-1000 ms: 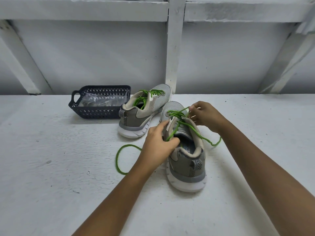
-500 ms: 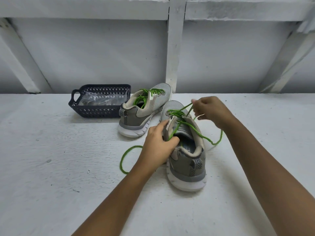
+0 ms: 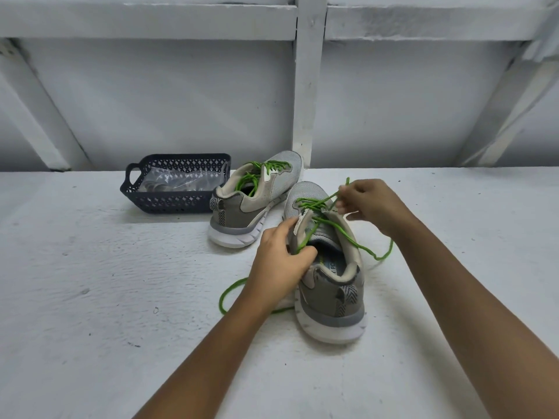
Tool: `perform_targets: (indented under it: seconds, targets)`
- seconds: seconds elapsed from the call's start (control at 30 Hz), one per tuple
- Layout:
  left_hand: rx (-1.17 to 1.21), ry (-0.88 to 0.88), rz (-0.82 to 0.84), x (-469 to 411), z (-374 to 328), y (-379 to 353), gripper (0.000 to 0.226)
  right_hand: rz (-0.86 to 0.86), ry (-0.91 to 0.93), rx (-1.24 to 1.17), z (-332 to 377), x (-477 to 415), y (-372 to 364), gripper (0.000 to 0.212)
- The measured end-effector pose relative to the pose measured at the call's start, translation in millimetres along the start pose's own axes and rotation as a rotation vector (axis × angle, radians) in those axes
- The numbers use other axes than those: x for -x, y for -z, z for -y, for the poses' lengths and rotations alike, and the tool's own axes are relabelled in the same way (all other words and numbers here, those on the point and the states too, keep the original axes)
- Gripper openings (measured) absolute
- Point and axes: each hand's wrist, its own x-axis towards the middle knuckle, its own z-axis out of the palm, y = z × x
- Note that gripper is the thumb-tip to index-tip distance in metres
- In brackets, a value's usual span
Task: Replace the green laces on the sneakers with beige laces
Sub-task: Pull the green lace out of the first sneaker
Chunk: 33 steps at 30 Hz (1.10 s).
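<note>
Green lace (image 3: 348, 237) is half loosened on the near sneaker (image 3: 329, 297), which stands on the white table (image 3: 90, 297) with its heel toward us and its toe pointing away. Our left hand (image 3: 281, 258) grips the left edge of this shoe's opening, fingers curled round the collar and thumb over the tongue. Our right hand (image 3: 372, 204) hovers just right of the eyelets, its fingertips pinching a strand of the lace lifted taut above them. One loose end curls on the table to the left of the shoe, another loops out to the right under our right wrist. Just beyond, to the left, stands the far sneaker (image 3: 251, 207), fully threaded with its own green lace (image 3: 254, 176). Beside it on the left sits a dark basket (image 3: 169, 204) holding a clear plastic bag (image 3: 178, 181); we cannot tell what the bag contains.
</note>
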Motion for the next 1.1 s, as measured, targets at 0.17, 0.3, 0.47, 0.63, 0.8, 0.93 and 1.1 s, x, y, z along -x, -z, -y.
perform_targets:
  seconds: [0.17, 0.3, 0.47, 0.63, 0.8, 0.93, 1.1]
  targets:
    - [0.005, -0.005, -0.004, 1, -1, 0, 0.075, -0.255, -0.095, -0.354, 7, -10, 13, 0.032]
    - [0.002, -0.002, -0.006, 0, 0, 0, 0.075, 0.016, -0.171, -0.099, 0, 4, -1, 0.037]
    - [0.013, -0.005, -0.011, 0, 0, 0, 0.073, 0.043, -0.058, 0.143, -7, 9, -10, 0.019]
    - [0.012, -0.006, -0.006, 1, -1, 0, 0.075, -0.215, -0.082, -0.178, 5, -2, 0, 0.023]
    - [0.004, -0.006, -0.006, 0, -1, 1, 0.075, -0.284, -0.167, -0.263, 9, -5, 2, 0.021]
    - [0.002, -0.008, -0.007, 2, -1, 1, 0.073, 0.044, -0.191, 0.195, -2, 8, -12, 0.024]
    - [-0.014, -0.007, -0.004, 1, 1, 2, 0.072, -0.033, -0.12, -0.008, 1, 3, -6, 0.015]
